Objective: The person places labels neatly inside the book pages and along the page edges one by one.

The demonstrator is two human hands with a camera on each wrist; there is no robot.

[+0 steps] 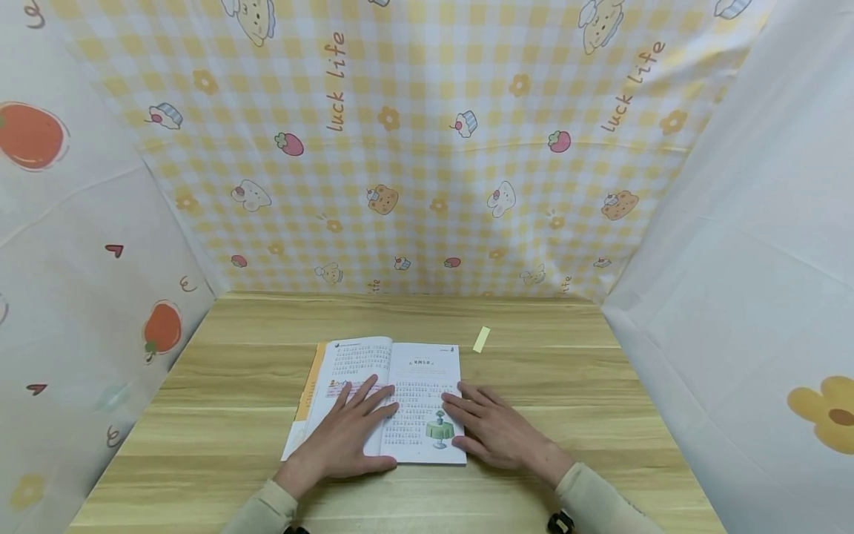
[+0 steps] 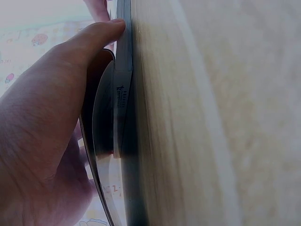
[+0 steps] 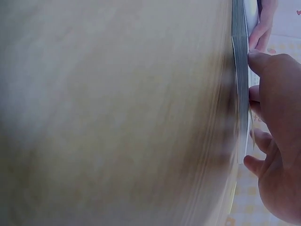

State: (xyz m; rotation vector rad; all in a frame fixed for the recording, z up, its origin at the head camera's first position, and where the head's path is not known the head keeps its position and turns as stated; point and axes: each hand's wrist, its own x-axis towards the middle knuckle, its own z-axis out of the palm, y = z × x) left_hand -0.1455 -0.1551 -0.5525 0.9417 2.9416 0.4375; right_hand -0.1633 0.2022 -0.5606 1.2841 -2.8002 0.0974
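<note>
An open book (image 1: 416, 374) lies on the table with printed text on both pages and a green table drawing on the right page. My left hand (image 1: 347, 437) rests over the left page, fingers spread toward the middle fold. Its thumb (image 2: 110, 32) lies along the bottom edge of the book in the left wrist view, and the left-hand pages bow up. At the right edge of the book, my right hand (image 1: 494, 430) has its fingertips on the page margin. In the right wrist view, the thumb and fingers of that hand line the edge of the page block (image 3: 241, 80).
A small pale yellow paper strip (image 1: 482, 340) lies on the wooden table (image 1: 547, 356) beyond the book's right corner. An orange cover flap (image 1: 311, 382) shows at the book's left. Patterned cloth (image 1: 427, 163) hangs behind, and pale cloth walls stand on both sides.
</note>
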